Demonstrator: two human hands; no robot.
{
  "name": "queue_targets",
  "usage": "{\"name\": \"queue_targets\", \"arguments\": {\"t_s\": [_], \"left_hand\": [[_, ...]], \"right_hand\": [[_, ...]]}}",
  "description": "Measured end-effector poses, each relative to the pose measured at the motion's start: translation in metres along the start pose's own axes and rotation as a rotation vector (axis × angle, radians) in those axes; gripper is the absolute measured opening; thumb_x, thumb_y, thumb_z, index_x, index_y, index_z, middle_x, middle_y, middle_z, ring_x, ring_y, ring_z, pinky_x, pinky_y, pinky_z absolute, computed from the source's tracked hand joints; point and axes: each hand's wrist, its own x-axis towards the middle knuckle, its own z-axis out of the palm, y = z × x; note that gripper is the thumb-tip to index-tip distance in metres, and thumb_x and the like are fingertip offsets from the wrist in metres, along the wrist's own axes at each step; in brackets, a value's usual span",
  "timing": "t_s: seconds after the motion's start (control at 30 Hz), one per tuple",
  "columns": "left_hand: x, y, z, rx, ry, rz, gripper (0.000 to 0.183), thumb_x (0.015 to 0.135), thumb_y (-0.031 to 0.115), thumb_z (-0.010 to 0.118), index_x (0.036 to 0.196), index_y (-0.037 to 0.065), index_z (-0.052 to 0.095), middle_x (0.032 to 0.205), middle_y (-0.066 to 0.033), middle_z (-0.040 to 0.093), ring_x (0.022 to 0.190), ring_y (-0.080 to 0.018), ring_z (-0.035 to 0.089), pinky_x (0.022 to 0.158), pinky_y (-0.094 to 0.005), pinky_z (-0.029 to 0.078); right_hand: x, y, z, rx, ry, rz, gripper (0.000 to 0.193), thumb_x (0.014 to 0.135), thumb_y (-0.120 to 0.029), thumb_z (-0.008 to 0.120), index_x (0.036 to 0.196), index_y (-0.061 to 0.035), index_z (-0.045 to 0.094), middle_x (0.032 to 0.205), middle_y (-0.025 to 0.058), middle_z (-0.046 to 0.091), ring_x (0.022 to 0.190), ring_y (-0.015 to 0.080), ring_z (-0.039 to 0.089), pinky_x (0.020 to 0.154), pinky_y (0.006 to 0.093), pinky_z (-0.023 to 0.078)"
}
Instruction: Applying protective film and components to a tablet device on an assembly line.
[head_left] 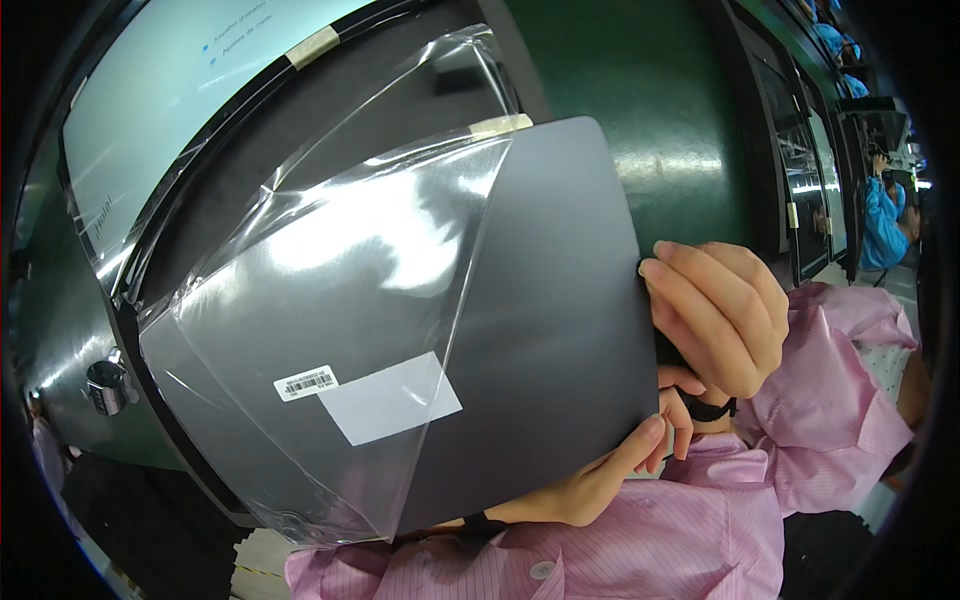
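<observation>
A flat grey device (560, 300) with rounded corners, like a laptop or tablet, is tilted up in front of me. Clear plastic film (330, 235) covers much of its face, slack and creased, and the right part is bare. Under the film are a barcode label (306, 383) and a blank white sticker (395, 400). My right hand (725, 310) is closed at the device's right edge, fingertips pinching there. Lower down, my left hand (605, 475) grips the lower right corner, thumb on the face and fingers partly hidden behind it.
Behind the device stands a lit screen (150, 130) in a dark frame with tan tape (312, 47). More framed screens (800, 170) line the right side of the green work surface (650, 90). A round metallic object (107, 386) is at left. People in blue (882, 225) work far right.
</observation>
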Motion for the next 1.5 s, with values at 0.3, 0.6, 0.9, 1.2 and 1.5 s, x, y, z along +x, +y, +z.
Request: {"name": "queue_targets", "arguments": {"t_s": [0.3, 0.6, 0.9, 1.2, 1.5], "left_hand": [[0.002, -0.002, 0.006, -0.04, 0.095, 0.012, 0.038, 0.097, 0.019, 0.032, 0.128, -0.002, 0.032, 0.083, -0.0084, 0.052, 0.07, -0.0117, 0.049, 0.068, -0.0236, 0.042], [0.012, 0.008, 0.002, 0.063, 0.084, -0.023, 0.027, 0.094, 0.004, 0.038, 0.119, -0.005, 0.042, 0.078, -0.0053, 0.052, 0.07, -0.0106, 0.049, 0.067, -0.0226, 0.042], [0.008, 0.002, 0.005, 0.07, 0.105, 0.029, 0.023, 0.094, 0.004, 0.038, 0.114, -0.003, 0.046, 0.08, -0.0067, 0.053, 0.069, -0.0111, 0.048, 0.064, -0.0236, 0.042], [0.006, -0.01, 0.008, 0.014, 0.108, -0.066, 0.048, 0.096, 0.043, 0.026, 0.113, 0.001, 0.043, 0.082, -0.007, 0.052, 0.069, -0.0104, 0.046, 0.066, -0.0246, 0.039], [0.01, -0.014, 0.01, 0.038, 0.087, -0.105, 0.05, 0.096, 0.045, 0.023, 0.108, 0.002, 0.045, 0.08, -0.0056, 0.051, 0.068, -0.0103, 0.044, 0.064, -0.0243, 0.037]], "right_hand": [[-0.005, 0.004, -0.001, 0.011, 0.0, -0.03, 0.028, 0.056, -0.012, 0.065, 0.079, 0.0029, 0.069, 0.08, 0.0111, 0.065, 0.06, 0.0174, 0.057, 0.048, 0.024, 0.046], [-0.001, 0.004, -0.021, 0.035, -0.196, -0.029, 0.022, 0.066, -0.01, 0.061, 0.077, 0.0083, 0.066, 0.08, 0.0193, 0.065, 0.061, 0.0237, 0.06, 0.048, 0.0275, 0.049], [-0.009, -0.004, -0.026, -0.042, -0.182, -0.004, 0.024, 0.069, -0.016, 0.058, 0.08, 0.0028, 0.069, 0.079, 0.0141, 0.065, 0.061, 0.0201, 0.059, 0.048, 0.0262, 0.048], [-0.035, -0.021, -0.008, 0.123, 0.161, 0.568, 0.029, 0.056, 0.013, 0.063, 0.083, 0.0031, 0.069, 0.076, 0.0129, 0.066, 0.06, 0.0188, 0.062, 0.05, 0.0224, 0.046], [0.004, -0.013, -0.02, 1.03, -0.074, 1.458, 0.011, 0.079, -0.005, 0.068, 0.084, 0.0054, 0.067, 0.076, 0.0077, 0.065, 0.064, 0.0091, 0.059, 0.051, 0.0176, 0.044]]}}
